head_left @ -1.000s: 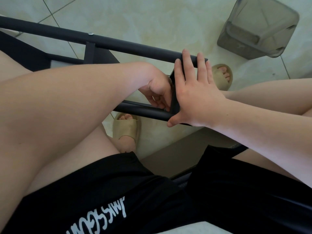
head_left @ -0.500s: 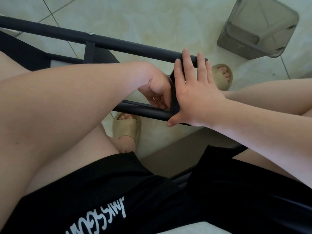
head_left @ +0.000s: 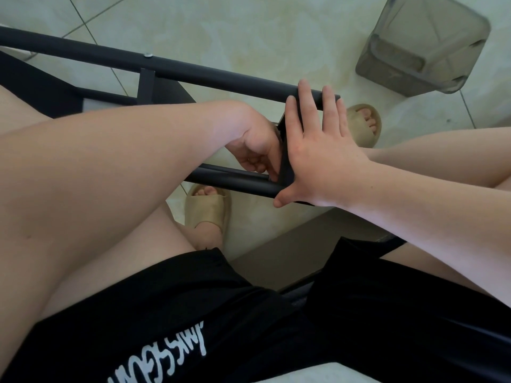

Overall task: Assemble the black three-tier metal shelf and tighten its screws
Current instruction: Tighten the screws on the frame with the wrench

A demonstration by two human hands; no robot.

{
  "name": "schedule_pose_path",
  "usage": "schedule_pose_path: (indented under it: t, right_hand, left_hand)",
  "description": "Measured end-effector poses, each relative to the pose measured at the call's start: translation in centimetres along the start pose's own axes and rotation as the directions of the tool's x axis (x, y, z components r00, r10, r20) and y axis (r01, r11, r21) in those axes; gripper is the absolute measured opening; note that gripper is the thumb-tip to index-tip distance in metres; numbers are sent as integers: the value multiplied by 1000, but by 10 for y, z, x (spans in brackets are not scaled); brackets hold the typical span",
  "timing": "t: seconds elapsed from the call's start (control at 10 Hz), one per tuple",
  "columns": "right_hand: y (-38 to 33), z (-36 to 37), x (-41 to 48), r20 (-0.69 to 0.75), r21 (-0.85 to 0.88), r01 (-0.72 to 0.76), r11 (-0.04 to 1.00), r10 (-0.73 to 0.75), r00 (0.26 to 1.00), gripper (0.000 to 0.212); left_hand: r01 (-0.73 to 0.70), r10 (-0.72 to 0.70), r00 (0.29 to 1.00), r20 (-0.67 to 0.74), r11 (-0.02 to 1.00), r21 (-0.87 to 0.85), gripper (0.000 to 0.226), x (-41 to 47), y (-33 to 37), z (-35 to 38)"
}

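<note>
Head view: the black three-tier metal shelf [head_left: 221, 76] lies on its side above the pale tiled floor [head_left: 249, 29], in front of the seated person's knees. Its long axis runs from far left to right. Its two round tubes slant slightly nearer as they go right, and its end points right. A short black crossbar [head_left: 284, 158] joins the tubes at that end. The shelf's left part is cut off by the frame edge and covered by the left forearm. A small silver screw head [head_left: 148, 54] shows on the far tube.

The right hand [head_left: 323, 156] lies flat against the end, its grip spread, with straight fingers over the far tube's tip and the thumb at the near tube's end. The left hand [head_left: 257, 145] sits just left of the crossbar, between the tubes, with its fingers [head_left: 258, 164] curled at the near corner joint. Whether that grip pinches anything cannot be told, because the hand hides it. A grey translucent plastic bin [head_left: 423, 42] stands at the far right.
</note>
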State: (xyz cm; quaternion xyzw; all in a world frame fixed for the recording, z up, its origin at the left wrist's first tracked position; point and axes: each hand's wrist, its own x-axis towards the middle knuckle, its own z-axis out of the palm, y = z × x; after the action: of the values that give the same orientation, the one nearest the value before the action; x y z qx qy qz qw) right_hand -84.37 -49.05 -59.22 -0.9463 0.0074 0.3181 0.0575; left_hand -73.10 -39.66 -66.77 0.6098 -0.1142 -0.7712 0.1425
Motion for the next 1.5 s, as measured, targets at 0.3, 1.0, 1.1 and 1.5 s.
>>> schedule_pose_path:
  t: [0.3, 1.0, 1.1, 1.5]
  right_hand:
    - [1, 2, 1, -11, -6, -2, 1000, 2, 1000, 158]
    - [39, -57, 72, -131, -75, 90, 993, -99, 986, 139]
    - [41, -63, 82, -275, 25, 38, 999, -29, 961, 102]
    - [15, -39, 65, -129, 46, -34, 998, 40, 991, 94]
  left_hand:
    - [-30, 31, 999, 20, 999, -17, 16, 1, 1, 1]
    - [-64, 197, 692, -695, 975, 213, 25, -64, -7, -47]
    - [-34, 238, 616, -751, 960, 277, 33, -84, -18, -52]
    - [299, 235, 226, -945, 907, 297, 18, -99, -33, -22]
